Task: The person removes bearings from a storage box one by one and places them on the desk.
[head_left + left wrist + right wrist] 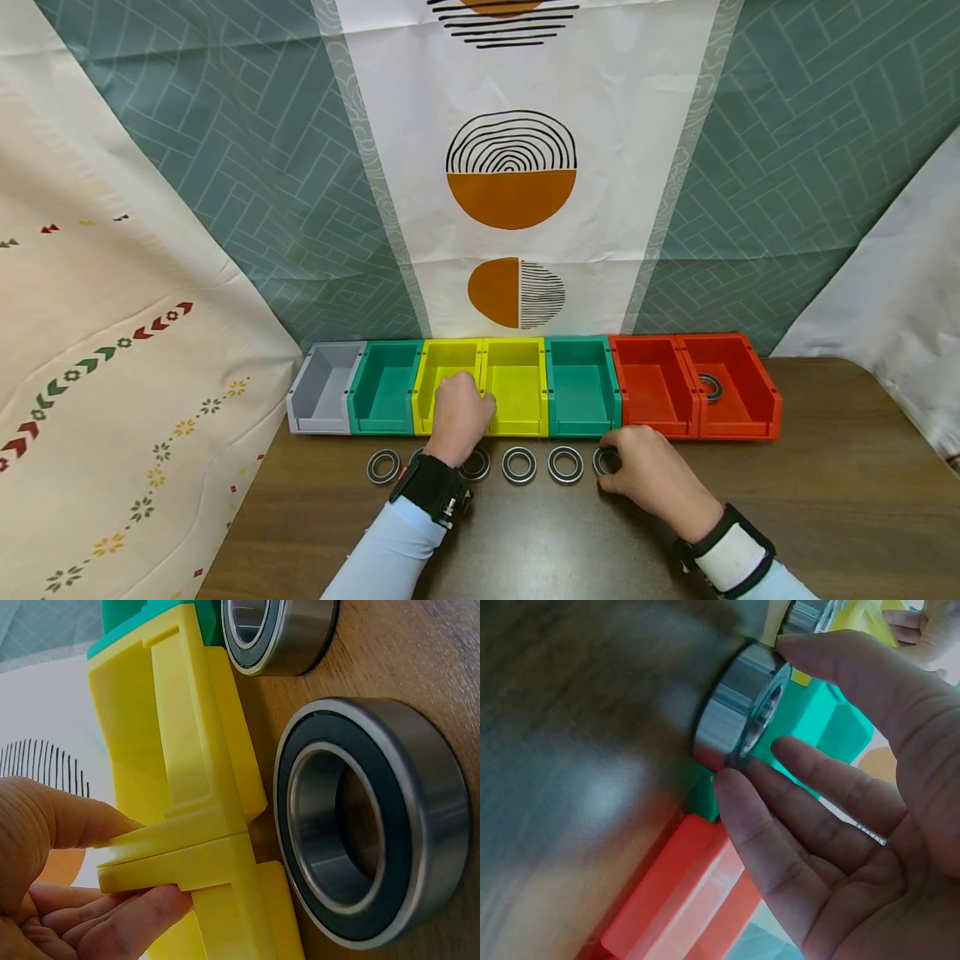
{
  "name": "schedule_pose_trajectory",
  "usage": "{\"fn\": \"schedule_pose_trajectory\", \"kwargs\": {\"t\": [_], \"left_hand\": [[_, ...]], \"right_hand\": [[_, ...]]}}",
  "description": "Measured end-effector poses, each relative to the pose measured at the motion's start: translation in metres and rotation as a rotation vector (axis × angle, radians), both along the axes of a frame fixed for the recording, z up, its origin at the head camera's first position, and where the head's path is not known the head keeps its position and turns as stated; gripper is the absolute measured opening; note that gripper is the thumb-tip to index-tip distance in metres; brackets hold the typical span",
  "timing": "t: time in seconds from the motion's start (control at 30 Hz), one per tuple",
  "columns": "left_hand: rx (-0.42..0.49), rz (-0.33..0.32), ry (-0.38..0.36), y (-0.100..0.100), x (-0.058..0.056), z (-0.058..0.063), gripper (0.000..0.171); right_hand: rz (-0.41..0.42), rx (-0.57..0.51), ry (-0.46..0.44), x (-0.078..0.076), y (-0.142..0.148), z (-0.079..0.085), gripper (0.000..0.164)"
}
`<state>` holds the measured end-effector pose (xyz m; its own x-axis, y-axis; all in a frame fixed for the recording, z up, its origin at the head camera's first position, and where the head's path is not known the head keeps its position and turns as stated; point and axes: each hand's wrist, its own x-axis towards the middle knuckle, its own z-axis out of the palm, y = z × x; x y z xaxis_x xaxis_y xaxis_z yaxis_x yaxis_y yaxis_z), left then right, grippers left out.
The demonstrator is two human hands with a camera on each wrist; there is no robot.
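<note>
My left hand (460,417) pinches the adjoining walls of two yellow bins, thumb on one side and fingers on the other; in the left wrist view those yellow bins (180,847) fill the middle. A steel ball bearing (405,817) with a dark seal lies close by that hand on the table. My right hand (656,471) grips the rightmost bearing (606,461) of the row between thumb and fingertips. In the right wrist view this bearing (731,712) stays at table level, its rim between thumb (840,660) and finger.
Bins line the back of the table: a grey bin (326,387), green ones (583,387), yellow ones and red ones (656,383). Another bearing (709,386) sits in the far right red bin. Several bearings (519,465) lie in a row before the bins. Printed cloth (510,292) hangs behind.
</note>
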<state>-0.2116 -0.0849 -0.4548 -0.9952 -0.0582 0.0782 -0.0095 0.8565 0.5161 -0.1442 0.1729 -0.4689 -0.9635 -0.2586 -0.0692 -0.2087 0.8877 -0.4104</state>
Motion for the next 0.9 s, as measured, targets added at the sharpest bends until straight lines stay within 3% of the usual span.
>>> {"fn": "schedule_pose_trajectory", "kwargs": {"t": [0.23, 0.5, 0.67, 0.9], "left_hand": [[0.005, -0.004, -0.001, 0.000, -0.001, 0.000, 0.017], [0.006, 0.000, -0.007, 0.000, -0.001, 0.000, 0.017], [0.008, -0.001, -0.004, 0.000, 0.000, 0.002, 0.017], [0.020, 0.004, -0.005, 0.001, 0.002, 0.003, 0.016]], "right_hand": [[0.005, -0.037, 0.032, 0.001, 0.002, 0.010, 0.034], [0.021, -0.113, 0.386, -0.004, 0.019, 0.027, 0.024], [0.000, -0.123, 0.526, -0.010, 0.036, 0.037, 0.032], [-0.026, -0.108, 0.546, -0.016, 0.059, 0.044, 0.050]]}}
